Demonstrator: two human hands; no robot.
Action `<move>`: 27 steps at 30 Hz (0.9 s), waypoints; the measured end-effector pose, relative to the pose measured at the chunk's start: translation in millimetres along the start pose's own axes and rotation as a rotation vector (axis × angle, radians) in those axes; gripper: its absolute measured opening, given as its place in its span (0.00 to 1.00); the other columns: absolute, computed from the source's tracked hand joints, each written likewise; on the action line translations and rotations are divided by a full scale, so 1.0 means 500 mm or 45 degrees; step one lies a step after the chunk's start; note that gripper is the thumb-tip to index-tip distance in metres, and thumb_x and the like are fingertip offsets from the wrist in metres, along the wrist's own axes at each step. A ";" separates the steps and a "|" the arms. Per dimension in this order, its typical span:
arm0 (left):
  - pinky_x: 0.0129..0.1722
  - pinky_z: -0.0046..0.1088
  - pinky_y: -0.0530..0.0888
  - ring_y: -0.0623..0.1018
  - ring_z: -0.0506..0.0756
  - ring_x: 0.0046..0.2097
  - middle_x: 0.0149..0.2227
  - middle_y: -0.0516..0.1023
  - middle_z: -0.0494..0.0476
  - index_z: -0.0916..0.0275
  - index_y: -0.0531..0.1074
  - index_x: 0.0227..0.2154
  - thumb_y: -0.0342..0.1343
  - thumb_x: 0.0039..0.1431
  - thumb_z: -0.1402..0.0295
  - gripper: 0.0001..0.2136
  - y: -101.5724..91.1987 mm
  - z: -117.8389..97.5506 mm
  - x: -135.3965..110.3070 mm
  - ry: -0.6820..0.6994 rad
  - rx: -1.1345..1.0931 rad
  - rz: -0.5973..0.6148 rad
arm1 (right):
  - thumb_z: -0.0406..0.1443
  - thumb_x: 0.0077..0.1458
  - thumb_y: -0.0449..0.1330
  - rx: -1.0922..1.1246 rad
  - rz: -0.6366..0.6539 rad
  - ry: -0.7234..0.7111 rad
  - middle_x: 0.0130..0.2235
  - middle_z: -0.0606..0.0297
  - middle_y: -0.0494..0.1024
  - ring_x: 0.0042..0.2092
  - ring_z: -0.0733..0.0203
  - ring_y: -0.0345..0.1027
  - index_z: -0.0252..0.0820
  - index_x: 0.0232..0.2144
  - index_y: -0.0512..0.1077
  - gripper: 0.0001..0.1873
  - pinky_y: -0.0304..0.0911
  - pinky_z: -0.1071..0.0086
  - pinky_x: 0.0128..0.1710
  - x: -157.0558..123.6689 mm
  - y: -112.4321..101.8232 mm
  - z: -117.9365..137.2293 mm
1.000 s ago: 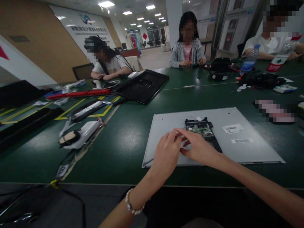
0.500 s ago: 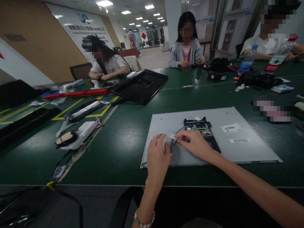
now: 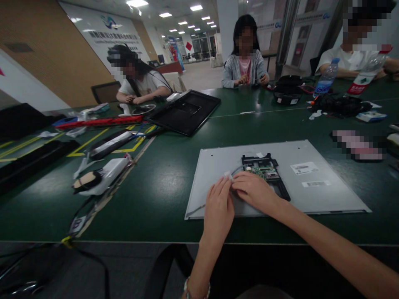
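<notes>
A grey metal panel [image 3: 208, 164], like the back of a flat screen, lies on the table before me. On it sits a black plastic frame [image 3: 282, 189] with a green circuit board [image 3: 264, 170]. A thin grey cable [image 3: 238, 169] runs from the board toward my fingers, and a cable end [image 3: 195, 209] shows at the panel's lower left. My left hand [image 3: 220, 203] has its fingers together on a small piece of whitish, translucent tape [image 3: 228, 175]. My right hand [image 3: 254, 189], fingers curled, meets the tape from the right. The fingertips partly hide it.
Beyond the panel lies a black screen cover [image 3: 190, 112]. A white power strip-like device [image 3: 107, 176] and cables are at left. Bottles [image 3: 326, 79], a black tangled bundle [image 3: 339, 106] and a blurred phone-like object [image 3: 358, 145] are at right. Several people sit across the table.
My left hand has moved right and flattened down toward the panel, bringing the tape down. My right hand's fingers have lowered beside it. The cable end at lower left has come into view.
</notes>
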State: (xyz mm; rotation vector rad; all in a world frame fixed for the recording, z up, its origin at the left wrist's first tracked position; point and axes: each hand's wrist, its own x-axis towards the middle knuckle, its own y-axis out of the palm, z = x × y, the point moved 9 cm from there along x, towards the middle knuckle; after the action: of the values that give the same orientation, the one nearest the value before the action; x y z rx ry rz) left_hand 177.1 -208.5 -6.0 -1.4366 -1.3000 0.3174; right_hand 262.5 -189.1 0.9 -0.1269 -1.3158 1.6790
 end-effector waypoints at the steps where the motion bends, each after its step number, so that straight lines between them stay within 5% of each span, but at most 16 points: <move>1: 0.60 0.48 0.67 0.69 0.59 0.61 0.57 0.72 0.64 0.65 0.67 0.55 0.44 0.64 0.80 0.19 0.007 0.001 0.000 -0.013 0.002 0.032 | 0.25 0.56 0.59 -0.010 0.022 -0.015 0.41 0.59 0.82 0.49 0.54 0.70 0.38 0.35 0.77 0.09 0.64 0.58 0.55 -0.001 0.003 0.001; 12: 0.63 0.50 0.60 0.60 0.60 0.67 0.62 0.66 0.62 0.65 0.66 0.57 0.41 0.64 0.80 0.21 0.015 -0.004 0.002 -0.058 0.121 0.166 | 0.26 0.60 0.54 0.013 0.020 -0.064 0.42 0.60 0.82 0.56 0.51 0.69 0.42 0.35 0.78 0.13 0.58 0.49 0.60 -0.013 -0.012 0.013; 19: 0.63 0.47 0.61 0.64 0.58 0.65 0.61 0.68 0.67 0.68 0.65 0.58 0.40 0.62 0.82 0.23 0.035 0.004 -0.003 -0.060 0.182 0.273 | 0.25 0.57 0.56 -0.020 0.108 -0.003 0.46 0.55 0.82 0.58 0.48 0.67 0.39 0.40 0.78 0.13 0.54 0.45 0.62 -0.024 0.006 0.012; 23: 0.63 0.45 0.63 0.64 0.58 0.65 0.62 0.66 0.66 0.68 0.65 0.58 0.43 0.62 0.80 0.22 0.042 0.008 -0.012 0.013 0.172 0.275 | 0.27 0.60 0.52 0.147 0.088 -0.040 0.51 0.58 0.79 0.58 0.53 0.67 0.41 0.49 0.75 0.18 0.53 0.49 0.64 -0.034 -0.074 0.093; 27: 0.62 0.43 0.65 0.66 0.58 0.64 0.61 0.68 0.65 0.66 0.66 0.58 0.43 0.64 0.79 0.20 0.045 0.013 -0.010 0.000 0.177 0.242 | 0.30 0.56 0.55 0.365 0.073 -0.177 0.57 0.81 0.73 0.60 0.63 0.65 0.66 0.61 0.62 0.33 0.61 0.64 0.62 -0.069 -0.212 0.213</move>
State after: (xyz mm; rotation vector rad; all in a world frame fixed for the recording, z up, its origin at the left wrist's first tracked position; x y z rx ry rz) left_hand 182.2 -204.3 -29.1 -1.4432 -1.1210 0.5240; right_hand 282.2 -292.6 113.4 0.1241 -1.1651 1.9352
